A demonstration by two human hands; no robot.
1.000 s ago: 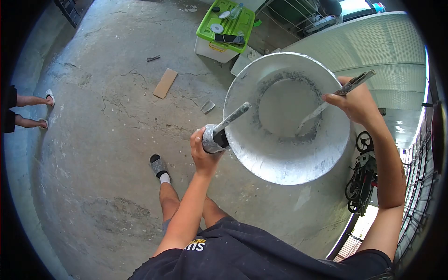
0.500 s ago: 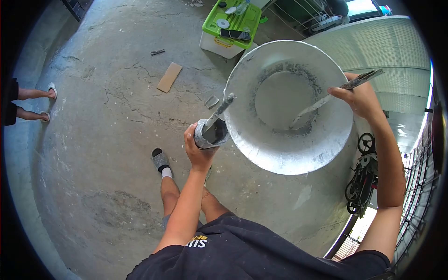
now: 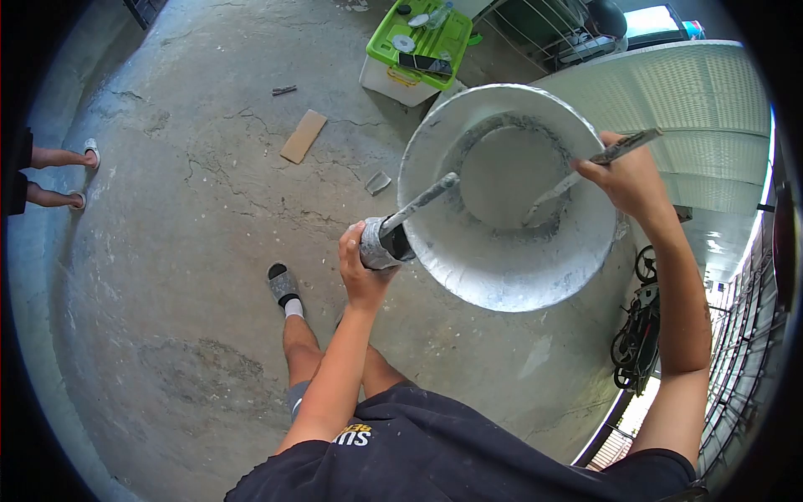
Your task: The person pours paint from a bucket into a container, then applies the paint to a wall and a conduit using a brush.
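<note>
My left hand [image 3: 364,266] is wrapped round a small grey-smeared can [image 3: 381,244]. A caked stick [image 3: 431,197] leans out of the can, its upper end over the rim of a large round whitish basin [image 3: 510,289]. My right hand [image 3: 626,177] is closed round the handle of a long, grey-stained tool [image 3: 629,144] at the basin's right side. The tool's pale end reaches down into the basin, near the dark ring round its bottom; its tip is hard to make out.
A white box with a green lid [image 3: 435,48] stands behind the basin. On the floor lie a brown board [image 3: 304,136] and a small grey piece [image 3: 378,183]. Another person's legs [image 3: 60,157] show at far left. A motorbike [image 3: 637,339] is at right.
My left hand has tipped the can to the right, and its stick now leans over the basin rim. My right hand and its tool have moved slightly left.
</note>
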